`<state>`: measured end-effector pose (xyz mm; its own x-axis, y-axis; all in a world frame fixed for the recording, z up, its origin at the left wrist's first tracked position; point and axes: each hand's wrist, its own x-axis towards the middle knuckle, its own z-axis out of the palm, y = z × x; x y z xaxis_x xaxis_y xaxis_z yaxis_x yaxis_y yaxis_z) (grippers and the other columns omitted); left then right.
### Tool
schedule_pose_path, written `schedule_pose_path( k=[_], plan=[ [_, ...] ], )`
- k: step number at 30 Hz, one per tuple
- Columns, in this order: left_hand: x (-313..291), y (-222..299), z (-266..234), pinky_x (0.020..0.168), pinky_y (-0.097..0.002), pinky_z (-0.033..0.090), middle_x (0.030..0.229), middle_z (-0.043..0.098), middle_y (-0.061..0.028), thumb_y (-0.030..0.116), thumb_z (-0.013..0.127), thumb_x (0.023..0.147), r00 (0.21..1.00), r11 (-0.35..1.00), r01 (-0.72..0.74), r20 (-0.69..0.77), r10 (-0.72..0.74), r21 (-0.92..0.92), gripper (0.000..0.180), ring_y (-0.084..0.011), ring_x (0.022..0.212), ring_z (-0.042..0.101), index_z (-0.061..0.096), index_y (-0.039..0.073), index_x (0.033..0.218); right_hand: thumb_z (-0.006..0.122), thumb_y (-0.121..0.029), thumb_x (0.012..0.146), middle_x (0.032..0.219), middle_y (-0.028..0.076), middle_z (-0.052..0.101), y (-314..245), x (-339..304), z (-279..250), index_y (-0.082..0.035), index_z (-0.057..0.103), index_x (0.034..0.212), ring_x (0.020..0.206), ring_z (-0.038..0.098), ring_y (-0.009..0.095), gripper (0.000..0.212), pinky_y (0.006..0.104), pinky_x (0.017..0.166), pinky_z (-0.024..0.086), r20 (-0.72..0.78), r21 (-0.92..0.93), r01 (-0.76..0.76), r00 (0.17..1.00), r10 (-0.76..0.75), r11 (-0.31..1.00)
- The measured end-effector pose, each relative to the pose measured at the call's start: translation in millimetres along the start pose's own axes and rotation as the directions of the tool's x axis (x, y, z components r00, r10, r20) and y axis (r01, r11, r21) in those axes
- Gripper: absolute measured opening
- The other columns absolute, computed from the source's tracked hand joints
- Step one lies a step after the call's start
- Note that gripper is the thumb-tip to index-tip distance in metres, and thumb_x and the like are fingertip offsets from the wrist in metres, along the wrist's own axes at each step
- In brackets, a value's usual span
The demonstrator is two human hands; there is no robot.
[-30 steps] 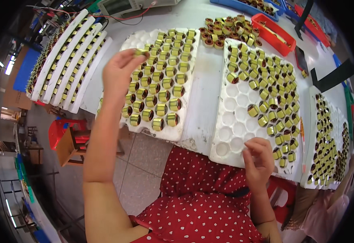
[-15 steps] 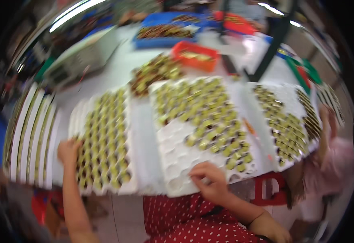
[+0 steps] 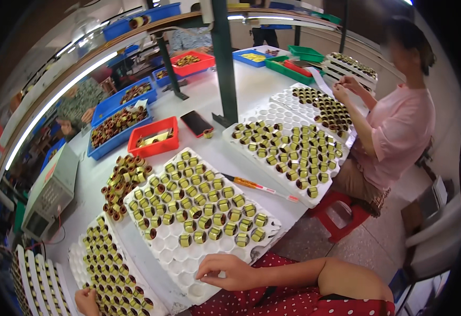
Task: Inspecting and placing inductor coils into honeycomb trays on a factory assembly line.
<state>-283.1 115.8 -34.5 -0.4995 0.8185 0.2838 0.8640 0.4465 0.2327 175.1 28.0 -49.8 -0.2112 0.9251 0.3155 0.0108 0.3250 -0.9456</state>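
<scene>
Right hand [image 3: 229, 272] lies flat, fingers loosely spread, holding nothing, on near edge of white moulded plastic cell tray [image 3: 173, 257] part-filled with yellow-taped copper coil bobbins [image 3: 205, 196]; left hand [image 3: 86, 302] at bottom edge touches second white tray of coils [image 3: 77, 256], grip unclear; orange pen [image 3: 259, 187] just right of centre tray.

Pen [image 3: 259, 186] lies between two trays [image 3: 188, 253] [image 3: 288, 152] (pile [image 3: 122, 184] left)

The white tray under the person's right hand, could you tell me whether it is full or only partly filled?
Partly filled. The white tray holds yellow-wrapped coils in its far rows, while the cells nearest the right hand are empty.
</scene>
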Motion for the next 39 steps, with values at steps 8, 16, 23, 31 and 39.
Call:
schedule_pose_path(
  k=[8,16,23,31,39],
  plan=[
    [-20,54,-40,0.063,-0.0299,0.043,0.081,0.059,-0.0067,0.008,0.054,0.084,0.96,0.923,-0.251,-0.195,0.199,-0.292,0.022,-0.0155,0.064,0.053,0.06,-0.002,0.103,0.062,-0.009,0.078,0.078,0.005,0.055,-29,-15,-26,-0.007,0.061,0.089,0.061,0.056,0.016,0.01,0.0272,0.057,0.045,0.1,-0.17,0.062,0.994,-0.045,0.983],
    [-207,250,-43,0.074,-0.0327,0.046,0.095,0.06,-0.0126,0.001,0.068,0.067,0.491,0.337,-0.603,-0.003,0.871,-0.723,0.036,-0.0252,0.085,0.058,0.061,0.005,0.102,0.068,-0.018,0.072,0.087,0.007,0.054,-31,-30,-61,-0.011,0.061,0.103,0.07,0.057,0.022,0.032,0.0311,0.059,0.047,-0.169,-0.743,-0.079,0.983,-0.072,0.664],
    [-237,284,7,0.08,-0.039,0.035,0.096,0.059,-0.0028,0.016,0.07,0.066,0.414,0.291,-0.708,-0.045,0.909,-0.643,0.038,-0.0259,0.093,0.05,0.061,0.01,0.102,0.066,-0.012,0.07,0.097,0.01,0.052,-35,-37,-64,-0.004,0.058,0.102,0.09,0.053,0.025,0.034,0.0338,0.073,0.046,-0.163,-0.78,-0.053,0.979,-0.121,0.623],
    [-243,296,6,0.079,-0.0394,0.034,0.092,0.059,-0.0055,0.017,0.073,0.065,0.443,0.324,-0.713,-0.04,0.896,-0.622,0.036,-0.0254,0.091,0.05,0.06,0.009,0.097,0.068,-0.016,0.068,0.095,0.009,0.052,-39,-49,-91,-0.007,0.059,0.101,0.085,0.053,0.025,0.036,0.034,0.07,0.045,-0.325,-0.846,-0.223,0.936,-0.137,0.484],
    [-245,308,15,0.062,-0.035,0.04,0.083,0.057,-0.0063,0.014,0.075,0.064,0.51,0.317,-0.575,-0.028,0.86,-0.755,0.041,-0.0226,0.068,0.052,0.056,0.004,0.099,0.066,-0.016,0.072,0.097,0.009,0.053,-17,-63,-95,-0.008,0.059,0.102,0.09,0.054,0.025,0.032,0.034,0.075,0.047,-0.352,-0.783,-0.253,0.933,-0.069,0.568]
  ],
)
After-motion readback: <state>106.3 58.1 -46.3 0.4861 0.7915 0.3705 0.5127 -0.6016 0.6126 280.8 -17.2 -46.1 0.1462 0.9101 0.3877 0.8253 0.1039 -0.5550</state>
